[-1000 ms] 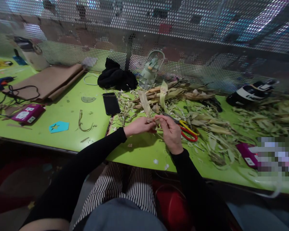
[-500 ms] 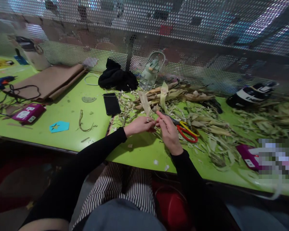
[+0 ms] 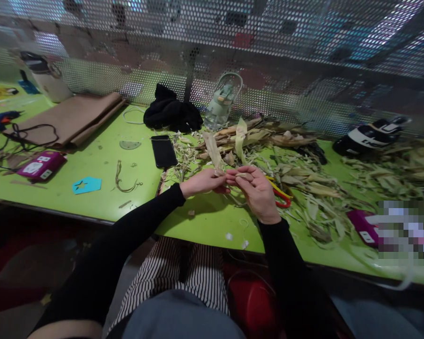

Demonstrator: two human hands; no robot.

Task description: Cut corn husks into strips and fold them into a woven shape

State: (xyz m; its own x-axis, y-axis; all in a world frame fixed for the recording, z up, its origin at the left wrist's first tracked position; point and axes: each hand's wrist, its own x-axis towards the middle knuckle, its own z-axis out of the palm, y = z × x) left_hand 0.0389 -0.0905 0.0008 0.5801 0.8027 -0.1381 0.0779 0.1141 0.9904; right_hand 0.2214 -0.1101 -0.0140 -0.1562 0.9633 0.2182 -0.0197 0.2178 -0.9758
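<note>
My left hand is closed in a pinch on a pale piece of dried corn husk at the table's front half. Its fingertips almost meet those of my right hand, which pinches a narrow twisted end of husk between thumb and fingers. How the two ends join is hidden by the fingers. Scissors with red and yellow handles lie partly covered behind my right hand. Just beyond the hands, wider husk pieces stick up from a heap of dried husks.
Left of the husk scraps lies a black phone. Behind stand a black cloth and a pale green bottle against the perforated metal screen. A dark bottle lies at right. A glue gun with cable is far left.
My right hand has moved right and rolled over, its fingers now drawn together on the husk end. The scissors are more covered. My left hand has hardly shifted.
</note>
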